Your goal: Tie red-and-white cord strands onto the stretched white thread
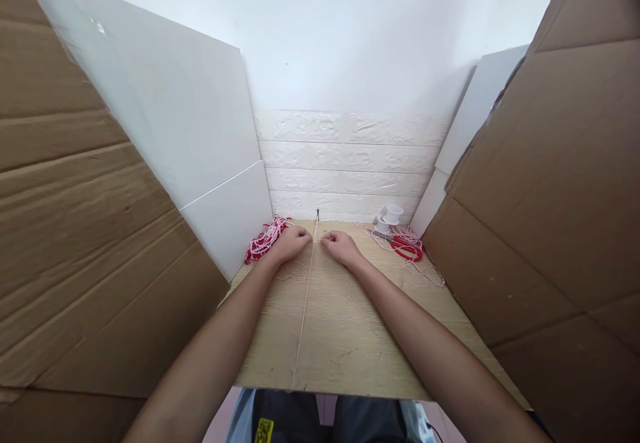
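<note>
A pale cord [306, 309] runs from a dark nail [317, 215] at the back of the wooden board down to its front edge. Close to the nail, my left hand [296, 239] is on the cord's left side, its fingers pinched on a thin thread. Opposite it, on the right side, my right hand [340, 245] pinches the thread too. A short stretch of this thread crosses the cord between my fingertips. Loose thin thread [367, 319] trails over the board below my right hand.
Red and pink-white cords [265, 241] lie heaped at the back left. At the back right are white spools [393, 214], red-handled scissors [406, 248] and more pink cord [425, 275]. Cardboard walls [540, 216] flank both sides of the wooden board [350, 363].
</note>
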### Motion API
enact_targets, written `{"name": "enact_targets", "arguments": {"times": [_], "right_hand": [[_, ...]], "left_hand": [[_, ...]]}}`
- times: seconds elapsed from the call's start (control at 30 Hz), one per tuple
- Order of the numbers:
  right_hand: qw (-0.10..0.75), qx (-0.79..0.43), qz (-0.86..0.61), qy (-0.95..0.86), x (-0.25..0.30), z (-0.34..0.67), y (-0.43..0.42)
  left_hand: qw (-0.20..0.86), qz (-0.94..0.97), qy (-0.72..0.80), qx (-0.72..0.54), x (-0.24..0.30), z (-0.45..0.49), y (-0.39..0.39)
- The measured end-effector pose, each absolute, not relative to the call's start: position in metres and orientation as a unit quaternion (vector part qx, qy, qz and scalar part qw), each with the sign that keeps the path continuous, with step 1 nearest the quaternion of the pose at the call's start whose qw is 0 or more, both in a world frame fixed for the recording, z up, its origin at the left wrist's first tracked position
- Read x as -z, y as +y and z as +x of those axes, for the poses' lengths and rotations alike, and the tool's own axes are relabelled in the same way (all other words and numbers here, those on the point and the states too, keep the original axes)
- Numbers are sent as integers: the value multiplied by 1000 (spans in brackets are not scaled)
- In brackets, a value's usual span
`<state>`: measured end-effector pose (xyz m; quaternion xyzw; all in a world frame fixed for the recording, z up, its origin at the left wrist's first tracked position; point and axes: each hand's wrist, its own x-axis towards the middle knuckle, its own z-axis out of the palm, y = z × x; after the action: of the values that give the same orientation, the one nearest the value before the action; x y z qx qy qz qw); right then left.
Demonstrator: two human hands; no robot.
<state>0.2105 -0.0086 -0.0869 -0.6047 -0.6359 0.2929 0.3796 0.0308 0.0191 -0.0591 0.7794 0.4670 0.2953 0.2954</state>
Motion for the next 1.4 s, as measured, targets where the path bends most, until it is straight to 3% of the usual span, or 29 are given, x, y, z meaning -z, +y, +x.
{"name": "enact_targets", "arguments": {"times": [0.13,0.3,0.5,0.73,1.4], "right_hand": [[386,-326,-581,-639,90,209,1],[423,-266,-565,-657,98,205,3],[436,-276,-523,-679,101,206,-4],[409,-243,-548,-688,98,205,-6],[431,-168,-599,-653,98,206,-4]], "left_hand": [[307,778,461,-296,61,32,18],[303,787,448,-298,63,30,20],[291,796,442,-294,68,29,25],[268,813,433,-284,72,27,27],[294,731,493,-368,67,33,19]]}}
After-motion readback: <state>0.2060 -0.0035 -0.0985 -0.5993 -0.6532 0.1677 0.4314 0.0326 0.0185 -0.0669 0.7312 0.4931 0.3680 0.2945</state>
